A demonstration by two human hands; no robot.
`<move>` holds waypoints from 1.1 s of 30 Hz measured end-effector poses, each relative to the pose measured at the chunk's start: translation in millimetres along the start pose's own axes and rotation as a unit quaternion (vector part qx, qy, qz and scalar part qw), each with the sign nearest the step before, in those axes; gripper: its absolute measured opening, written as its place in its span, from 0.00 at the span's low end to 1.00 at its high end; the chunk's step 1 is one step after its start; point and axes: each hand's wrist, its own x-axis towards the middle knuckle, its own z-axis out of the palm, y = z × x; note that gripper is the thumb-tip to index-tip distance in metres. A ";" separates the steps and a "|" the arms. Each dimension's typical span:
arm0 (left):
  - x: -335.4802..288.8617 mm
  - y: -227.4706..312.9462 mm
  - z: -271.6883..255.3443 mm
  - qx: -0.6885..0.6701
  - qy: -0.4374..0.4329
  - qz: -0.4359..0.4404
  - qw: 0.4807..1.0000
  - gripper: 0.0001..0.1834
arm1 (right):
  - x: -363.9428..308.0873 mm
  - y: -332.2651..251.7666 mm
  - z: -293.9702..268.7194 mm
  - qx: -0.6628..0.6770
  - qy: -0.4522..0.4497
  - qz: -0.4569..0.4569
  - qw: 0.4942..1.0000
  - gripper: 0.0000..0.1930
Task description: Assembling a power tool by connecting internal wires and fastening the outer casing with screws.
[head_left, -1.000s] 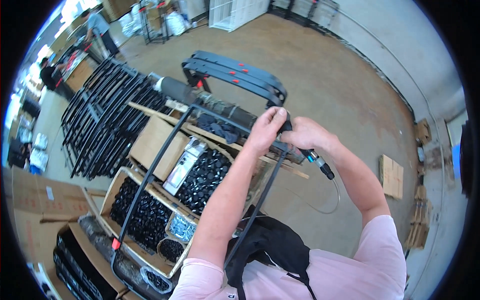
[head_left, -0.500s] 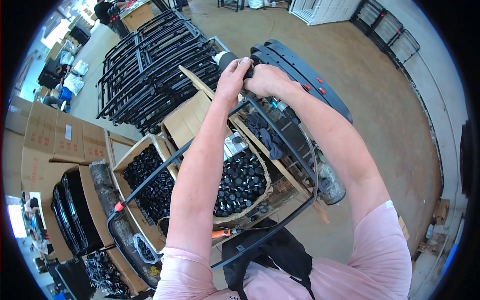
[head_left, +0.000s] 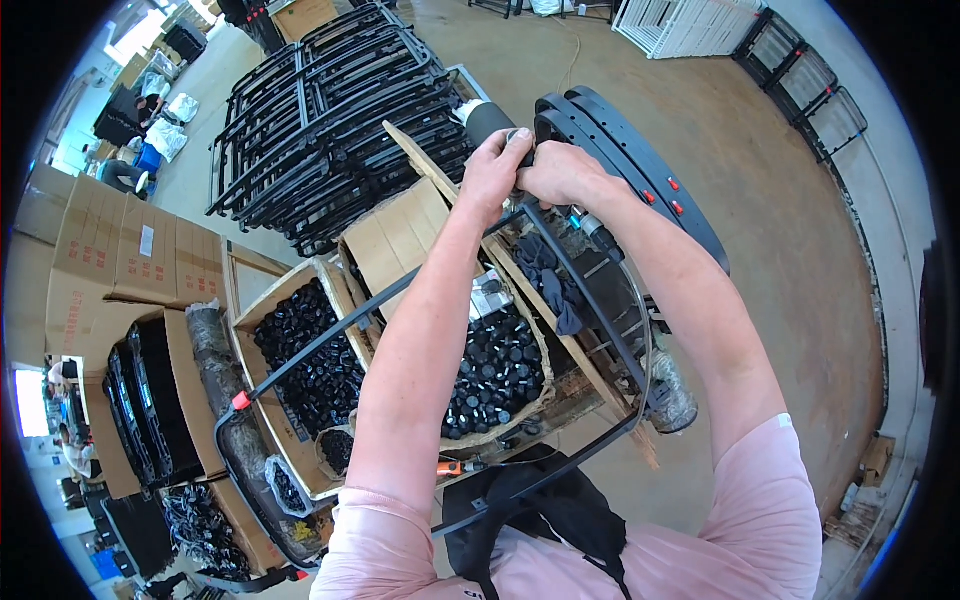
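Note:
Both arms reach forward to the far corner of a black metal tube frame [head_left: 578, 268]. My left hand [head_left: 492, 174] is closed, thumb uppermost, around a dark grey foam-like sleeve [head_left: 487, 121] at that corner. Beside it, my right hand [head_left: 562, 173] is curled into a grip against the same dark piece; its fingertips are hidden. The sleeve's far end shows something white. The frame spans the boxes below and comes back towards my waist, with a red fitting [head_left: 241, 400] on its left side.
Boxes of black plastic caps [head_left: 497, 375] and small black parts [head_left: 310, 345] lie under the frame. A stack of black metal frames [head_left: 325, 120] stands ahead left. Long black panels [head_left: 640, 165] stand right of my hands. An orange-handled tool [head_left: 452, 468] lies near my waist.
The whole scene has shifted slightly right and down in the view. Both hands stay closed at the frame's far corner, with little change in their grip.

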 end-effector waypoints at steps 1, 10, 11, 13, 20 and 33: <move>-0.6 0.2 1.6 0.003 -0.001 0.011 1.000 0.25 | -1.3 0.3 -0.6 -0.003 -0.012 0.004 1.000 0.19; -8.5 -7.6 4.6 0.012 -0.005 0.037 0.999 0.24 | 5.6 6.2 11.5 -0.014 -0.004 0.008 1.000 0.24; -7.9 -7.6 4.9 0.012 -0.004 0.037 0.999 0.25 | 7.1 5.8 11.4 -0.014 -0.003 0.007 1.000 0.24; -10.4 -8.1 5.6 0.017 0.000 0.033 0.999 0.25 | 10.6 5.9 11.6 0.003 -0.040 0.043 0.998 0.23; -10.4 -12.1 7.7 0.084 0.046 0.041 0.995 0.30 | 43.7 25.4 36.8 0.101 -0.046 -0.008 0.994 0.15; -185.3 -39.6 -69.0 0.037 0.183 0.032 0.982 0.25 | 26.1 4.5 21.0 0.188 -0.052 0.025 0.980 0.08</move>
